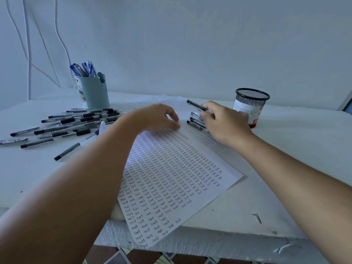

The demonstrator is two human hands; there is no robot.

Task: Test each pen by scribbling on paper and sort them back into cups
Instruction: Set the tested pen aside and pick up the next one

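On the white table before you lies a sheet of paper filled with rows of the word "test". Your left hand rests on its upper part, fingers curled, gripping nothing. Your right hand, just beside it, pinches a black pen over a few more pens lying on the paper. Beyond that hand stands a black mesh cup. Well to your left lie many scattered pens, with a pale cup holding blue pens behind them.
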